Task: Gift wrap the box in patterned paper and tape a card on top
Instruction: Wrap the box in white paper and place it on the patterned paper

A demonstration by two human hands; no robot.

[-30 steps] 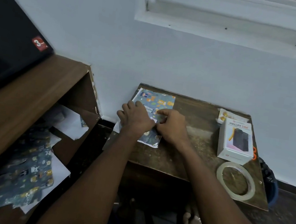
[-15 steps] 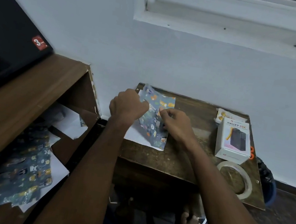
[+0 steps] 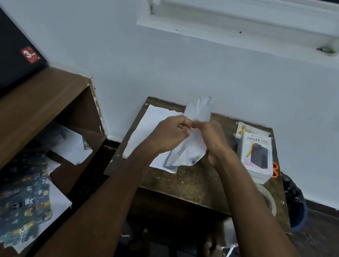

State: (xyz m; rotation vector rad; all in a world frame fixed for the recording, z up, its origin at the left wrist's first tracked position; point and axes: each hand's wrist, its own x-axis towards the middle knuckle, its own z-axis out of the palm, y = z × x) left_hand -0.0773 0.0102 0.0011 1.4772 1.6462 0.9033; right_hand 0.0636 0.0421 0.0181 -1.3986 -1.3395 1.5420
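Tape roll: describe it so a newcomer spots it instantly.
Start at the small dark wooden table against the white wall. At its near right corner, just nearer than the white HALLEY box, lies the tape roll, flat. It is the only clear ring there.

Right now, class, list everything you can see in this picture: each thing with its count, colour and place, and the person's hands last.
wrapping paper sheet: one, white side showing, held up over the table
paper on table: one, white, table's left part
table: one, dark brown, against the wall
box: one, white, table's right side
tape roll: one, clear, near the box
scissors: one, orange handles, right of the box
patterned paper: several pieces, dark blue, left shelf
left hand: grips the sheet
right hand: grips the sheet
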